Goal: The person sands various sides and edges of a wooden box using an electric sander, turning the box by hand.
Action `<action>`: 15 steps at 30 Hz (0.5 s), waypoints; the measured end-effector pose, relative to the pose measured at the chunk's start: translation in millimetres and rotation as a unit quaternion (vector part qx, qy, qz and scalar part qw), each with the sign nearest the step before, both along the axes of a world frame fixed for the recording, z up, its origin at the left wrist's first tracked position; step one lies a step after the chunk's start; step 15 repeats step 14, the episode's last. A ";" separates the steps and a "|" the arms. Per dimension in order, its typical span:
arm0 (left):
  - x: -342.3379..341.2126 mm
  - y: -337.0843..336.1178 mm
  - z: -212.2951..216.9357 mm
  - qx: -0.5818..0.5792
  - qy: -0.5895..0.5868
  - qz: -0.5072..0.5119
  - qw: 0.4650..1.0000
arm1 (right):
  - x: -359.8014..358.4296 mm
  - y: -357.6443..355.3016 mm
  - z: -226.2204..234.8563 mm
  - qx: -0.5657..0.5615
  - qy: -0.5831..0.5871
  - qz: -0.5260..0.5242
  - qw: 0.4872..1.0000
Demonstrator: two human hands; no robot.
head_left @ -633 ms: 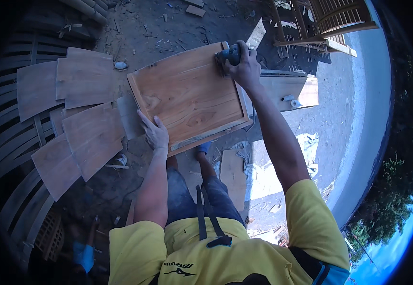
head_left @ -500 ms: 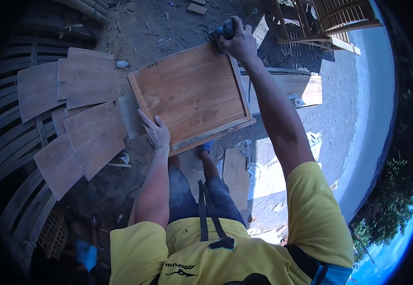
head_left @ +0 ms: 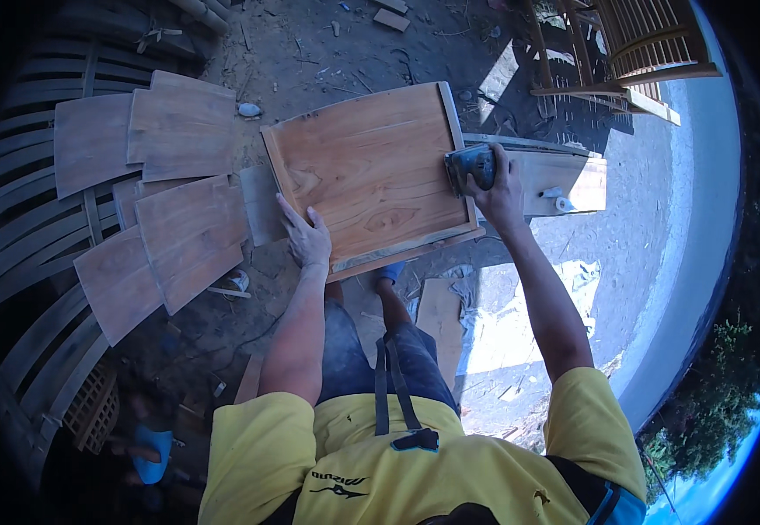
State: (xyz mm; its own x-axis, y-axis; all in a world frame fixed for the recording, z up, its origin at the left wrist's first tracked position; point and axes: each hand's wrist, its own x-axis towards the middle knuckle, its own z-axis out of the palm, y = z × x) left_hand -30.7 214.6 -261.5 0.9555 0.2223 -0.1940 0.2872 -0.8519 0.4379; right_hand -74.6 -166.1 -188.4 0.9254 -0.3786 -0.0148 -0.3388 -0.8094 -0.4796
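Note:
A wooden drawer-like panel (head_left: pixel 371 166) with a raised rim lies in front of me, its grain showing on the flat inner face. My right hand (head_left: pixel 500 192) grips a blue-and-black power sander (head_left: pixel 471 168), which sits against the panel's right rim strip. At the panel's lower left corner, my left hand (head_left: pixel 307 234) rests along the edge with fingers stretched and the thumb apart. Beside that hand is a small pale board (head_left: pixel 262 206). The sander's underside is hidden.
Several thin wooden boards (head_left: pixel 183 131) lean on a slatted bench (head_left: pixel 21 188) at left. Right of the panel, a long plank (head_left: pixel 572 179) carries a small white roll (head_left: pixel 564 204). A slatted wooden chair (head_left: pixel 651 44) stands far right. Another person in blue (head_left: pixel 153 455) is at lower left.
My right hand has brought the sander from the panel's far right corner nearer to me, down along the right rim. My left hand stays at the lower left edge. The whole view has shifted slightly.

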 end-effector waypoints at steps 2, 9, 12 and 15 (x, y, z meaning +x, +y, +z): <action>0.2 1.4 -2.1 0.010 0.000 -0.008 1.000 | 64.7 -3.0 -3.0 -0.012 -0.017 -0.014 1.000; -1.0 -9.2 -3.6 0.018 -0.012 -0.018 1.000 | 182.6 -6.1 1.0 -0.055 0.008 0.004 0.998; 2.0 1.8 -2.6 0.028 -0.001 -0.012 1.000 | 136.7 6.2 -4.5 -0.025 0.009 0.038 0.999; 1.1 -1.7 -2.6 0.028 0.000 -0.013 1.000 | 89.6 5.4 -0.1 -0.030 0.027 0.042 0.998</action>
